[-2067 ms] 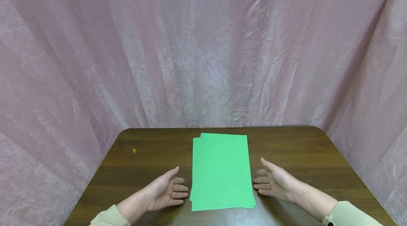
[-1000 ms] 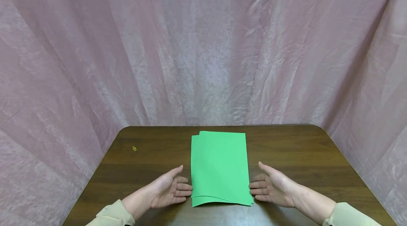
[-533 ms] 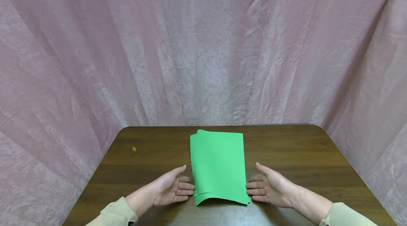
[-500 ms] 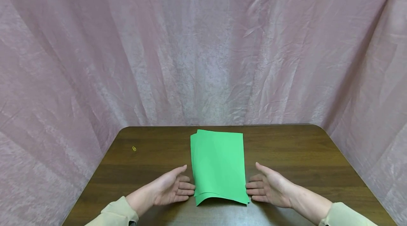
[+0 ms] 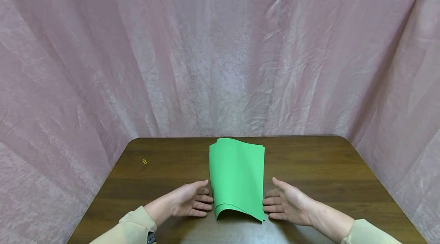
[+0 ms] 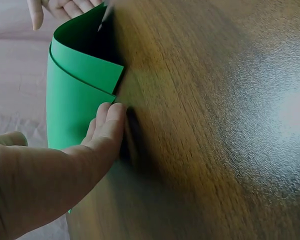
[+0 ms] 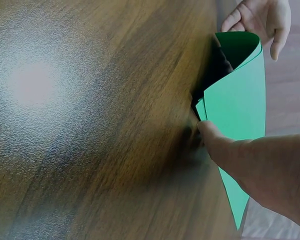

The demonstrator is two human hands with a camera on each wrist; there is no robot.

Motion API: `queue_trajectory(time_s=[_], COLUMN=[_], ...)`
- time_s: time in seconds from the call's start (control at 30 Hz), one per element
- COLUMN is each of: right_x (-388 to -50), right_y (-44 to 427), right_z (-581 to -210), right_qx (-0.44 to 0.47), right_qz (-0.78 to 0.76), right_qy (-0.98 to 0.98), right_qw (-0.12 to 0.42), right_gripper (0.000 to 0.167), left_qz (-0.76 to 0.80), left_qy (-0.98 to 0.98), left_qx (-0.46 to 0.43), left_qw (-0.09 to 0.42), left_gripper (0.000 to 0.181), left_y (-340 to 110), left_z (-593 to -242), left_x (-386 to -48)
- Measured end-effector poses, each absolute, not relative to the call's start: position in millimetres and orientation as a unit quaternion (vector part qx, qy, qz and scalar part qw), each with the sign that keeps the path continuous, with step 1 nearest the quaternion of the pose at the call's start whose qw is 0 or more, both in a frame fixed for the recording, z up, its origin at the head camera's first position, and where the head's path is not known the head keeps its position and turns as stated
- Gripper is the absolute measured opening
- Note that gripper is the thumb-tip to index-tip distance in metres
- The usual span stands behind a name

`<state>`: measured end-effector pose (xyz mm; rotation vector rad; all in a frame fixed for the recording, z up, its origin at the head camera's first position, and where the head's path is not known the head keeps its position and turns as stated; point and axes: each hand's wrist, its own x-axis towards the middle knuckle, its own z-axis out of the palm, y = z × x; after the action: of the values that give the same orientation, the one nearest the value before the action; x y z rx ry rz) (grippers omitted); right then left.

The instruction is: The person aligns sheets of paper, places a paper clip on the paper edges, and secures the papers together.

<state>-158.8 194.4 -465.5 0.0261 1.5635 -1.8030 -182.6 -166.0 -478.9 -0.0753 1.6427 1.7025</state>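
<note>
Sheets of green paper (image 5: 237,175) lie overlapped in the middle of the table, bowed upward so that a gap shows under their near edge. My left hand (image 5: 192,200), fingers straight, presses its fingertips against the left edge. From the other side my right hand (image 5: 292,204), also with straight fingers, touches the right edge. In the left wrist view the green paper (image 6: 72,105) arches over a dark hollow, its layers slightly offset. The right wrist view has the curved paper (image 7: 237,100) standing off the table beside my right hand.
A small yellow paper clip (image 5: 144,161) lies at the left on the brown wooden table (image 5: 319,167). Behind the table and along its sides hangs a pink curtain (image 5: 220,53). A watch (image 5: 151,237) sits at the left cuff.
Both hands have moved inward toward each other, coming against the side edges. Between them the green sheets have gone from flat to arched, and their edges are more nearly lined up.
</note>
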Motion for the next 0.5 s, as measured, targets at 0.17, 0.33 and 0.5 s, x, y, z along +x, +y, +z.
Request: queue_trajectory(time_s=[0.17,0.33,0.5], right_x=[-158.7,-159.7,-159.6], right_y=[191.7,188.4,187.9], right_z=[-464.9,-465.0,-465.9], right_qx=[0.012,0.011,0.008], right_qz=[-0.698,-0.694,-0.692], right_qy=[0.616,0.622,0.624], right_qw=[0.365,0.363,0.362], right_gripper=[0.103,0.101,0.1], left_qz=[0.659,0.651,0.657], left_qy=[0.654,0.673,0.675], left_qx=[-0.031,-0.037,-0.046], left_qw=[0.37,0.349,0.332], left_gripper=[0.084,0.075,0.066], left_y=[-161.5,-156.4,-151.8], left_z=[-480.5,-480.2,-480.8], left_x=[-184.0,-184.5,-184.4])
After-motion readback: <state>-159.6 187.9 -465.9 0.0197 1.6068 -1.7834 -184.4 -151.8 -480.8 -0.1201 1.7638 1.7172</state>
